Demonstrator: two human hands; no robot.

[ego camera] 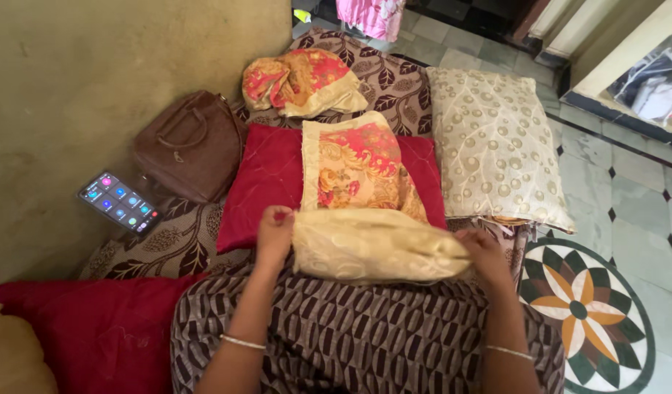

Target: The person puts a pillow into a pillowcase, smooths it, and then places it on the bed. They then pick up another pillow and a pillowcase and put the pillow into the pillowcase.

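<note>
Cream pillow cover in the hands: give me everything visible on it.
The cream pillow cover is pale gold fabric with a faint raised leaf or vine pattern and a slight sheen. It is bunched into a wide horizontal roll with soft folds, held just above the person's lap. The left hand pinches its left end, and the right hand grips its right end. Its upper edge overlaps the lower end of the floral cover lying on the red cushion. Whether anything is inside it cannot be told.

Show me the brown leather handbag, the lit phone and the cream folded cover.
brown leather handbag (190,146), head view, front panel.
lit phone (119,201), head view, screen centre.
cream folded cover (376,246), head view, middle of fabric.
</note>
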